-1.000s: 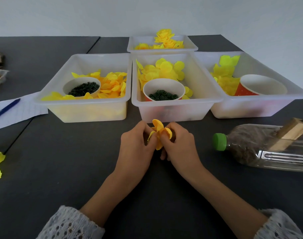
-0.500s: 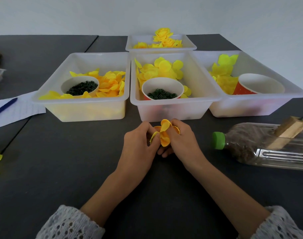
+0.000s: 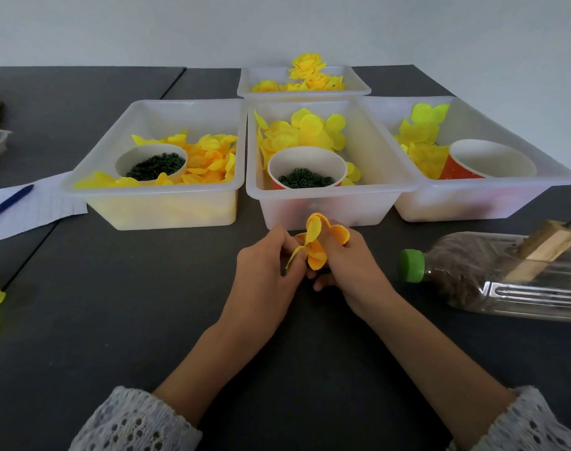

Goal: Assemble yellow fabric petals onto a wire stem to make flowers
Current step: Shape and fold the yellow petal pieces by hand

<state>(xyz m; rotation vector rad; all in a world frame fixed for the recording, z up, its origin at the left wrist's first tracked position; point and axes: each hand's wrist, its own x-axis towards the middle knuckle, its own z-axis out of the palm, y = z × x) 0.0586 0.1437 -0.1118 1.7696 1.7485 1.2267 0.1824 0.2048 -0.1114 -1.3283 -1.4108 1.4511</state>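
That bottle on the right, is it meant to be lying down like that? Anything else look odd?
The plastic bottle lies on its side on the table, green cap on, dark fill inside, a wooden block poking from it. Nothing spilled. The cup in the right-hand tub is tipped over.

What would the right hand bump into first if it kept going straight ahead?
Probably the middle bin: the right hand points up and away, and that bin's front wall sits just beyond its fingers, though depth is hard to judge.
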